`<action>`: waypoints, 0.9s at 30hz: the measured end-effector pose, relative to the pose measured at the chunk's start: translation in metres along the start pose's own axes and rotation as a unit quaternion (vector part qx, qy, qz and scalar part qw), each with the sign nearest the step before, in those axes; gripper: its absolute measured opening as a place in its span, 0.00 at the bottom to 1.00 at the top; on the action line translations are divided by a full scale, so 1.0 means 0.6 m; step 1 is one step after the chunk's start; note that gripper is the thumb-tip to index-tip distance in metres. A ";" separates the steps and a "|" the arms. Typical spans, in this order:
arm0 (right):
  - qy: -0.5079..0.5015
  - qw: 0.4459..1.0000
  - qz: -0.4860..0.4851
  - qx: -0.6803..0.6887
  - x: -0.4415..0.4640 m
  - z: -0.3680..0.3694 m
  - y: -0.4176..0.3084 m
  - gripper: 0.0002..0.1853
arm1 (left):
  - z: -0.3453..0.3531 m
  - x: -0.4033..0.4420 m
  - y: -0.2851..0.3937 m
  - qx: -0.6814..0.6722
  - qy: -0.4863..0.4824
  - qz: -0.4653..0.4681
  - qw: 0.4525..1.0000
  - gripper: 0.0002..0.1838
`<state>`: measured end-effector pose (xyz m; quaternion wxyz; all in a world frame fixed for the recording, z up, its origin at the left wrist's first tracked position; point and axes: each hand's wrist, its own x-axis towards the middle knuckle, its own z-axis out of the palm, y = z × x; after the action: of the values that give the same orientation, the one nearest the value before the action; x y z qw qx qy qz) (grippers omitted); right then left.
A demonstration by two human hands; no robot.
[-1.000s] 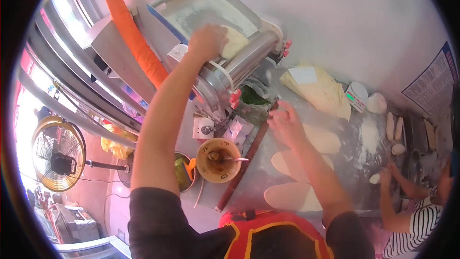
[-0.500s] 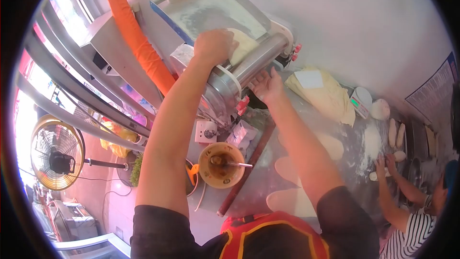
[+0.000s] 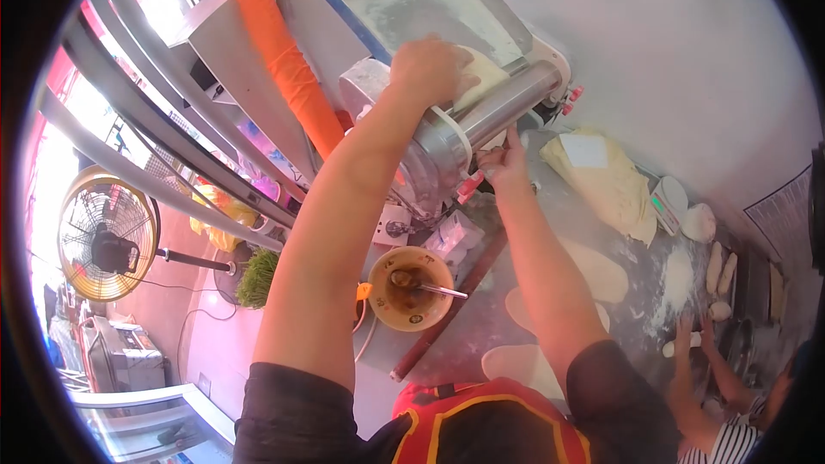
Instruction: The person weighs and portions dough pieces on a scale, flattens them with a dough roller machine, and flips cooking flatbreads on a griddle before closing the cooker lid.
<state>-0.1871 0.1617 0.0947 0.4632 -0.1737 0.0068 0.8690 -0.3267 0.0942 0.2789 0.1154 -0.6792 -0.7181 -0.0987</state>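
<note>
My left hand (image 3: 434,73) rests on a piece of pale dough (image 3: 485,77) at the infeed of a metal dough roller machine (image 3: 511,107). Its fingers lie spread against the dough. Below the roller, my right hand (image 3: 505,161) is raised with the thumb apart and the other fingers partly bent, close to the machine's outlet side. I make out nothing in it, though its fingertips are partly hidden by the machine. Behind my left hand slopes the machine's floured feed tray (image 3: 412,13).
Flat dough sheets (image 3: 593,271) lie on the floured table (image 3: 640,296). Nearby are a bowl with a spoon (image 3: 412,301), a brown rod (image 3: 447,314), a cloth-covered bundle (image 3: 601,185) and a scale (image 3: 666,206). At right, a co-worker's hands (image 3: 692,339) handle dough. A fan (image 3: 107,241) stands left.
My right hand has gone from palm up with fingers spread to more bent fingers, nearer the roller's underside. My left hand stays on the dough. The view has shifted slightly.
</note>
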 end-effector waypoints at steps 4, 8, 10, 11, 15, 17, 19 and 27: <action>-0.006 1.000 -0.011 0.011 -0.018 0.009 0.004 0.20 | -0.004 -0.003 0.002 -0.020 -0.017 -0.007 1.000 0.23; -0.062 0.989 -0.054 -0.120 -0.032 0.005 0.005 0.22 | 0.008 0.002 -0.002 -0.001 -0.013 0.014 1.000 0.24; -0.127 0.883 -0.130 -0.433 -0.053 -0.011 0.001 0.26 | 0.062 0.023 -0.018 -0.015 0.064 0.028 0.997 0.23; -0.158 0.848 -0.145 -0.485 -0.053 -0.018 0.001 0.27 | 0.053 0.020 -0.006 -0.014 0.049 -0.018 0.999 0.24; -0.108 0.952 0.136 -0.252 -0.010 -0.049 -0.045 0.30 | 0.090 0.046 -0.007 -0.010 0.050 -0.045 0.998 0.13; -0.052 0.950 0.231 -0.204 0.007 -0.055 -0.073 0.32 | 0.089 0.057 -0.002 0.010 0.013 -0.055 0.998 0.15; -0.125 0.935 0.138 -0.303 0.058 -0.111 -0.112 0.30 | 0.051 0.039 0.000 0.001 -0.029 -0.039 0.999 0.18; -0.012 0.964 0.089 -0.251 0.041 -0.130 -0.112 0.31 | 0.034 0.023 0.003 0.005 -0.035 -0.037 0.999 0.24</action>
<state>-0.1223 0.2063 0.0240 0.3258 -0.2731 -0.2018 0.8824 -0.3264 0.1137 0.2636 0.0900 -0.6549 -0.7466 -0.0755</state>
